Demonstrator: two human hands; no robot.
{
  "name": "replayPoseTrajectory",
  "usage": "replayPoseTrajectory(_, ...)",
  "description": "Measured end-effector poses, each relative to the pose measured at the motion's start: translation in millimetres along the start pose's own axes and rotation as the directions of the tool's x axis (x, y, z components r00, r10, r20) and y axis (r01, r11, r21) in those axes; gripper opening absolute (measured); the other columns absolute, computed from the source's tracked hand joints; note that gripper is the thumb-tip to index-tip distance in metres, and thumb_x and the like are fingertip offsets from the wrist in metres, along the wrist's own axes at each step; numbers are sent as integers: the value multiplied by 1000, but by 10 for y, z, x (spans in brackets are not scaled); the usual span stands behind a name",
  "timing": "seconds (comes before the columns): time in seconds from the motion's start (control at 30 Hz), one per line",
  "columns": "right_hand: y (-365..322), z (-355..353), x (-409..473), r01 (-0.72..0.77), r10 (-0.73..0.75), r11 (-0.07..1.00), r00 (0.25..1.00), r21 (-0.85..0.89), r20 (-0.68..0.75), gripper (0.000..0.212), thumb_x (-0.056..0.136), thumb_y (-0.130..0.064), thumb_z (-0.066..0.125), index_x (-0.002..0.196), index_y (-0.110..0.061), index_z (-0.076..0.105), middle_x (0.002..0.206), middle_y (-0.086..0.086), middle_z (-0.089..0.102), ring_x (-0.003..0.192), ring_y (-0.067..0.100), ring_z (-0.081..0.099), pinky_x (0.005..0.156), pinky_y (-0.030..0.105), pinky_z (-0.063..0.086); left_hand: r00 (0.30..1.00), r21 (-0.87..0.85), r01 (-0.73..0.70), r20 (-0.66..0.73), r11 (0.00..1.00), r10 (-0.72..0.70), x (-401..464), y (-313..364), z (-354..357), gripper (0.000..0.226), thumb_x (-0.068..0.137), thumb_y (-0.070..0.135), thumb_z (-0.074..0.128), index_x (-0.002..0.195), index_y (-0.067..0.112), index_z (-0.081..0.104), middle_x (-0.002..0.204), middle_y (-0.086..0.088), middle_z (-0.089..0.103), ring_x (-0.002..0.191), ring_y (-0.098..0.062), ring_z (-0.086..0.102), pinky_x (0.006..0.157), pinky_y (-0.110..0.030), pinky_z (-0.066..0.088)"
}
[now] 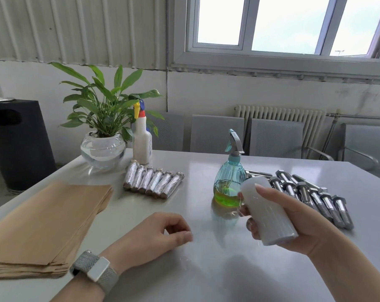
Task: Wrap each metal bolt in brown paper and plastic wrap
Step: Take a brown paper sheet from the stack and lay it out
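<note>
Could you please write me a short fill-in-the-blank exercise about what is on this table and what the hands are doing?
1. The right hand grips the roll of plastic wrap, while the left hand holds ____.
2. The stack of brown paper lies to the ____ of the left hand.
3. The liquid in the teal spray bottle is ____.
4. The wrapped bolts lie in a row in front of the ____ spray bottle.

Missing words: nothing; left; green; white
</note>
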State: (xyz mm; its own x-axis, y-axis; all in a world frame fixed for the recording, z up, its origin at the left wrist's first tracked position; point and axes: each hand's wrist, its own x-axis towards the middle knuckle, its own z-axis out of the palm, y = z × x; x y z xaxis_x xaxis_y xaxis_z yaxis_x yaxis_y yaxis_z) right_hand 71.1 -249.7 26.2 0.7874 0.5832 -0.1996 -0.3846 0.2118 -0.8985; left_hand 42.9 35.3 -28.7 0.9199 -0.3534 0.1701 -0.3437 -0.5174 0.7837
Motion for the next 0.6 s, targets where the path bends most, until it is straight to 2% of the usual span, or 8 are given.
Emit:
replayPoseTrajectory(0.1, -7, -42, 7, 0, -1, 1000, 1000, -3, -8, 63, 57, -33, 92, 109, -6, 68, 92, 20, 63, 66, 30, 60, 60, 38, 54, 997, -233, 52, -44, 971, -64, 11, 4, -37, 13, 89, 23, 69, 85, 11, 66, 75, 2, 68, 67, -5, 60, 64, -13, 43)
replayPoseTrajectory(0.2, 3, -70, 15, -8, 8, 1000, 1000, -10, -30, 70, 57, -34, 92, 113, -5, 63, 91, 19, 63, 66, 30, 60, 59, 37, 54, 990, -468, 52, -90, 882, -106, 12, -5, -81, 26, 80, 24, 67, 85, -1, 62, 81, -13, 71, 74, -19, 68, 61, -21, 46)
replayPoseTrajectory(0.3, 16, -89, 27, -8, 7, 1000, 999, -15, -49, 73, 56, -34, 92, 116, -5, 61, 91, 19, 63, 66, 30, 60, 58, 37, 54, 986, -612, 24, -116, 791, -120, 10, -37, -97, 24, 78, 20, 72, 80, 3, 55, 70, -17, 63, 61, -26, 59, 57, -26, 44)
replayPoseTrajectory(0.4, 12, -112, 31, 1, -1, 1000, 998, -3, -65, 71, 57, -34, 91, 115, -5, 61, 91, 20, 63, 66, 30, 60, 57, 37, 54, 989, -618, 51, -78, 784, -125, 13, -75, -116, 25, 77, 19, 75, 83, 2, 57, 63, -15, 58, 55, -22, 49, 54, -23, 43)
replayPoseTrajectory(0.5, 0, -133, 25, 6, -5, 1000, 999, 29, -40, 68, 60, -32, 91, 115, -5, 61, 91, 20, 61, 66, 30, 60, 58, 37, 54, 994, -544, 101, 29, 833, -102, -5, -92, -104, 23, 84, 22, 73, 100, 6, 68, 67, -10, 60, 57, -17, 51, 52, -20, 44)
replayPoseTrajectory(0.6, -9, -146, 17, 11, -10, 1000, 999, 22, -31, 69, 60, -33, 90, 116, -6, 60, 91, 18, 60, 67, 29, 60, 59, 37, 54, 991, -459, 133, 76, 879, -110, -18, -100, -79, 19, 86, 23, 66, 97, 8, 73, 67, -5, 61, 62, -15, 53, 53, -22, 45)
